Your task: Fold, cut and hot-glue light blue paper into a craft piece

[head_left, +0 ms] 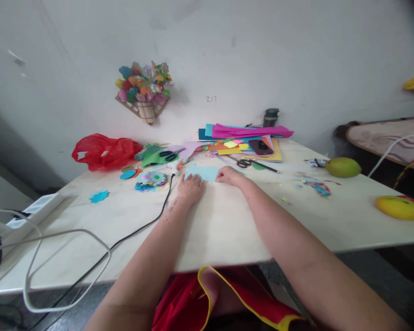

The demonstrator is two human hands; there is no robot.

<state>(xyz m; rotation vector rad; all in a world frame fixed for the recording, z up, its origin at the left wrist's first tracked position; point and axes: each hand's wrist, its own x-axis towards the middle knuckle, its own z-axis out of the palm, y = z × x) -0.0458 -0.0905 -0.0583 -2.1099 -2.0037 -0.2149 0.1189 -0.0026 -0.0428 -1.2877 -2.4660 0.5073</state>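
A light blue sheet of paper [207,173] lies on the white tabletop in front of me. My left hand [191,187] rests flat at its left front edge, fingers stretched out. At the sheet's right side, my right hand [228,176] is closed, its curled fingertips pinching the paper edge. Just beyond my left hand is a white glue gun [175,168] with a black cord. Stacked paper flower cut-outs [152,180] lie left of that hand. Black-handled scissors [243,163] and a dark pencil [266,166] lie past my right hand.
A red plastic bag [105,151], more scissors [168,155], pink rolled paper [248,132] and a phone [261,147] sit along the back. A power strip [37,209] with loose cables occupies the left. Paper scraps [319,187] and a green mango [342,167] lie right.
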